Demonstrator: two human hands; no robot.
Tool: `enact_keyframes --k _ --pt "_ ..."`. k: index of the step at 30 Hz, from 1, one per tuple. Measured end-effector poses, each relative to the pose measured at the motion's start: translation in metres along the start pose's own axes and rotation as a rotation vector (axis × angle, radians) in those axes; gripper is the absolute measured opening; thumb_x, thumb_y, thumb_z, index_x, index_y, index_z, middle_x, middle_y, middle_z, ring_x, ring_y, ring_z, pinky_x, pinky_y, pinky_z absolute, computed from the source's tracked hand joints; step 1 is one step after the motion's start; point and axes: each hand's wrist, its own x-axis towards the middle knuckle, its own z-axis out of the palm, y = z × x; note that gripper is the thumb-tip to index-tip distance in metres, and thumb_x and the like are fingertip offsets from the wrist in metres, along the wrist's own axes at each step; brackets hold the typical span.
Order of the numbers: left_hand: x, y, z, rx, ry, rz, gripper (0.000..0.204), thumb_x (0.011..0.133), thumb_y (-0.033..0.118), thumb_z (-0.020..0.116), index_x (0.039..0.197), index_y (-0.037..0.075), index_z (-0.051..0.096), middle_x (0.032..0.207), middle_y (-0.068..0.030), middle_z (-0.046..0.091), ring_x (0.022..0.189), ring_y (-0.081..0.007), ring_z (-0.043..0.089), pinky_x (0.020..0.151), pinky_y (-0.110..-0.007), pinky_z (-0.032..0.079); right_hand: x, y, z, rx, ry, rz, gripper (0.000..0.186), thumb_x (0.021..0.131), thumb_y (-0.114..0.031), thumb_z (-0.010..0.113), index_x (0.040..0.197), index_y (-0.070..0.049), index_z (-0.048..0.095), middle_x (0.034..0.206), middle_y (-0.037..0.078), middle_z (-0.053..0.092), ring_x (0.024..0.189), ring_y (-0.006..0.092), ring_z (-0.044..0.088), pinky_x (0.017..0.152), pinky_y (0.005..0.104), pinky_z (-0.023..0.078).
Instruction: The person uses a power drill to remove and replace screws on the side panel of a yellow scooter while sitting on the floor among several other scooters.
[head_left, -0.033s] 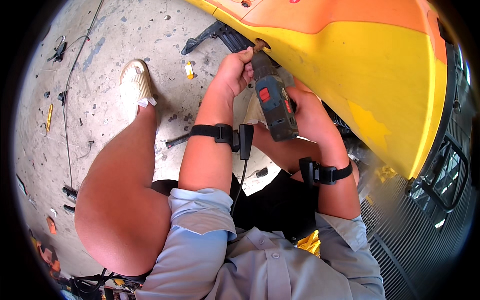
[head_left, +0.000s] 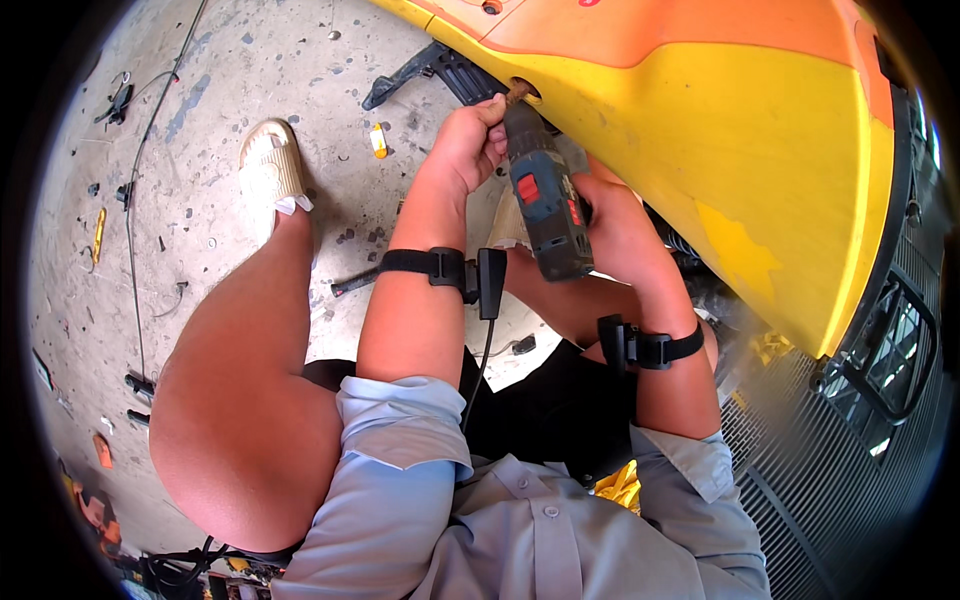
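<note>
- Wrapping round the side of the power drill (head_left: 548, 215), the right hand (head_left: 612, 225) sits just beside the yellow panel (head_left: 720, 170); its thumb lies against the casing, while its other fingers and the drill's handle are hidden behind the body;
- the drill is just left of the panel, nose toward a hole in the panel's edge; a rusty-brown piece (head_left: 518, 92) shows there, its contact with the drill hard to make out;
- the left hand (head_left: 468, 145) is curled at the drill's nose, left of the panel, thumb and fingers drawn in; what they pinch, if anything, is unclear;
- a black bracket (head_left: 465, 77) runs partly out of sight beneath the panel; a ribbed grille (head_left: 800, 500), partly blurred, lies below the panel.
</note>
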Motion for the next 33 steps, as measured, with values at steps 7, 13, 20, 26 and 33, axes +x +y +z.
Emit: enact_keyframes --k 7,13,20,26,33 --pt "0.002 -0.002 -0.005 -0.013 -0.039 -0.002 0.02 0.108 0.025 0.051 0.099 0.009 0.059 0.07 0.0053 0.047 0.059 -0.0084 0.039 0.059 -0.024 0.039 0.0 -0.003 -0.001 0.066 -0.034 0.058 0.031 0.074 -0.015 0.086 0.089 0.002 0.065 0.088 0.013 0.065 0.077 0.0228 0.062 0.072 0.0339 0.051" --pt "-0.004 0.0 0.003 -0.007 -0.02 -0.008 0.024 0.109 0.027 0.049 0.095 0.009 0.057 0.067 0.005 0.042 0.059 -0.0104 0.039 0.061 -0.027 0.039 -0.001 -0.001 -0.002 0.015 0.001 0.033 0.033 0.071 -0.016 0.086 0.091 0.001 0.065 0.089 0.015 0.066 0.077 0.0252 0.063 0.072 0.0352 0.051" --pt "-0.006 0.002 0.005 0.003 -0.018 0.006 0.024 0.109 0.027 0.049 0.098 0.008 0.058 0.066 0.0054 0.041 0.06 -0.01 0.038 0.061 -0.027 0.038 0.0 -0.004 -0.002 0.025 0.0 0.044 0.034 0.07 -0.017 0.087 0.088 0.002 0.064 0.091 0.016 0.063 0.077 0.03 0.063 0.072 0.0365 0.051" --pt "-0.008 0.004 0.006 -0.01 -0.009 -0.013 0.024 0.109 0.027 0.05 0.099 0.007 0.059 0.067 0.006 0.041 0.06 -0.0095 0.037 0.06 -0.027 0.038 -0.001 -0.003 -0.001 0.004 0.01 0.008 0.031 0.072 -0.017 0.084 0.09 0.001 0.066 0.093 0.018 0.065 0.081 0.0332 0.065 0.073 0.0383 0.052" --pt "-0.006 0.003 0.002 -0.014 -0.053 -0.006 0.023 0.109 0.025 0.049 0.099 0.007 0.059 0.066 0.0058 0.042 0.059 -0.0088 0.037 0.059 -0.026 0.037 0.0 -0.005 -0.003 -0.004 0.004 0.017 0.027 0.073 -0.015 0.081 0.092 0.0 0.067 0.088 0.019 0.068 0.082 0.0356 0.066 0.074 0.0397 0.052"
